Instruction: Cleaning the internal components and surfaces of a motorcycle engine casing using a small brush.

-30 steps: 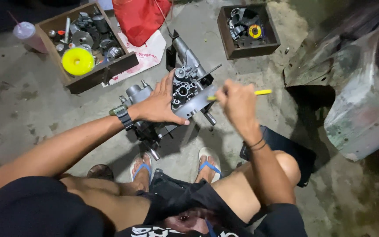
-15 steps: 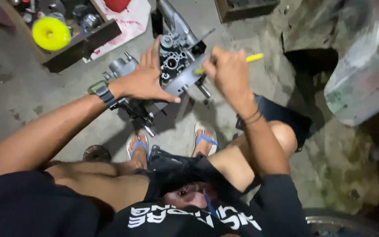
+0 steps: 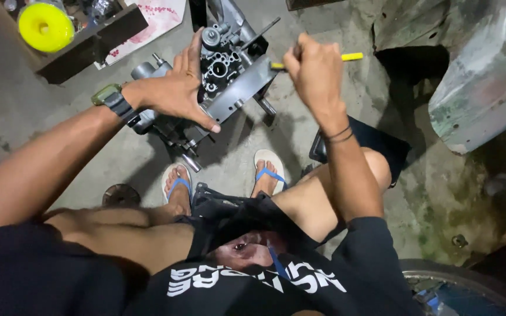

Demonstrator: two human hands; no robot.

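Engine casing point(image 3: 229, 76) of grey cast metal, resting on bare concrete floor point(image 3: 42, 117) just ahead of two feet in blue-strapped sandals point(image 3: 267, 169), tilted toward the viewer with its open face up. Judged heavy and fully rigid, with sharp edges and probably oily surfaces; best taken by the flat lower flange or the solid outer wall, never by the small protruding studs and fittings. Shows round bores, gear recesses and a cylindrical stub at its left end. Left hand point(image 3: 177, 93), wearing a green wristwatch point(image 3: 109, 99), laid flat with fingers spread across the casing's left side, pressing rather than gripping. Right hand point(image 3: 317, 73) clenched around a yellow-handled tool point(image 3: 349, 57), its working end hidden behind the fist, directed at the casing's right edge. Behind, a wooden crate point(image 3: 98, 41) holding a yellow disc point(image 3: 45, 26) and loose parts.
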